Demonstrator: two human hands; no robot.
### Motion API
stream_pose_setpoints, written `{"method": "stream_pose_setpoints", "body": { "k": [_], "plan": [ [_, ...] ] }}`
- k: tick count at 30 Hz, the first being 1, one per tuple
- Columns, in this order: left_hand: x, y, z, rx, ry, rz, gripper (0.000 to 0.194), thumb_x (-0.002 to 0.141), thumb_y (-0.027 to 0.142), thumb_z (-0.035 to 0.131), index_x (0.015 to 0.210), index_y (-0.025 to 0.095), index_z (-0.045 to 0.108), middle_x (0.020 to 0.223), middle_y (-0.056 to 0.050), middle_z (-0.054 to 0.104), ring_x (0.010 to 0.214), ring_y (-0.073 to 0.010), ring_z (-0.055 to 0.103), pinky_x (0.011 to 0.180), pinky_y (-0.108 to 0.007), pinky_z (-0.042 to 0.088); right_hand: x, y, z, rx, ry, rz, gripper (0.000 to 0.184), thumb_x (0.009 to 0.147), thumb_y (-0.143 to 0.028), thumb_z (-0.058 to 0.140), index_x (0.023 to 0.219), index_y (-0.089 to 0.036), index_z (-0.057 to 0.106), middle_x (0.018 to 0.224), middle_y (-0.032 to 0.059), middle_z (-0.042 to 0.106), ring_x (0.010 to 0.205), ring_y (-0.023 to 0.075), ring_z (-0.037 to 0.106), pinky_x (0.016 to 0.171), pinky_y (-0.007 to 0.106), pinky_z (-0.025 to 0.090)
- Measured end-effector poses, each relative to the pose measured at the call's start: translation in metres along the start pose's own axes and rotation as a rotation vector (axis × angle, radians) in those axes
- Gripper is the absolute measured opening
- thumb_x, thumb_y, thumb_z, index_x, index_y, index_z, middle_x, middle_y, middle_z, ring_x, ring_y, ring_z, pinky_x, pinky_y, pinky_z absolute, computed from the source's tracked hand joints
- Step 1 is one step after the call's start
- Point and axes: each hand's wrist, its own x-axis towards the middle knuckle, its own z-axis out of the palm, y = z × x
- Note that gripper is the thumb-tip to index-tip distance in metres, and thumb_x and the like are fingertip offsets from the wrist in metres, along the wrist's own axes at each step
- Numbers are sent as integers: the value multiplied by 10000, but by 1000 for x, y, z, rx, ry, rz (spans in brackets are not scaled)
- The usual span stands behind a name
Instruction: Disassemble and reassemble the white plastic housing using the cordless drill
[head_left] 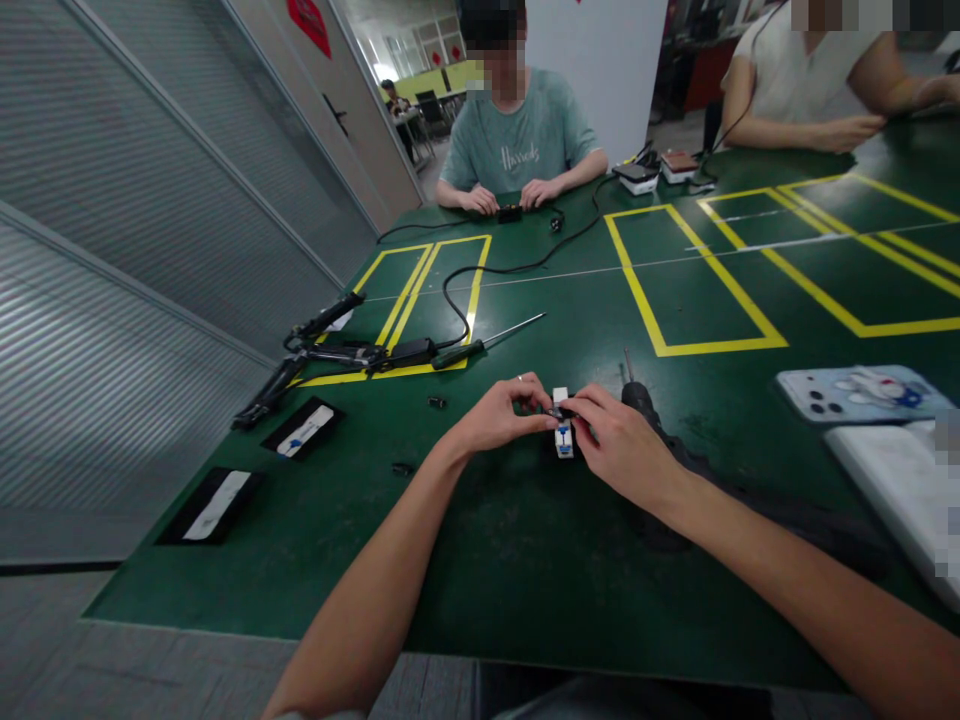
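Between my two hands a small dark part is pinched, right over a narrow white-and-blue block on the green table. My left hand grips the part's left side with thumb and fingers, and a ring shows on one finger. From the right, my right hand closes its fingertips on the same part. Fingers cover much of it, so its exact kind is unclear. Just beyond my right hand lies a dark-handled screwdriver, its shaft pointing away. Two small black pieces lie left of my left hand.
Another screwdriver lies beside a black folding metal arm with a cable. Two black patches with white strips are at the left. A phone and a white box sit at the right. Two people sit across the table.
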Motion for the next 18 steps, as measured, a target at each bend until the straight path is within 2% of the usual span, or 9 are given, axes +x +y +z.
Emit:
{"method": "stream_pose_setpoints", "body": {
  "k": [9,18],
  "plan": [
    [-1,-3,0,-71,22,-22,211,748,331,691,818,133,670,825,-35,570,748,-129,535,709,-265,434,-2,-1,-2,29,-4,7,286,932,-29,476,1197,-128,517,1085,62,476,907,185,521,832,320,466],
    [1,-10,8,-192,68,-42,253,744,356,696,814,118,646,811,-41,608,769,-142,561,733,-275,449,-2,0,-2,44,-27,-4,375,929,-20,454,1293,-104,484,1103,84,463,907,201,529,846,344,478]
  ]
}}
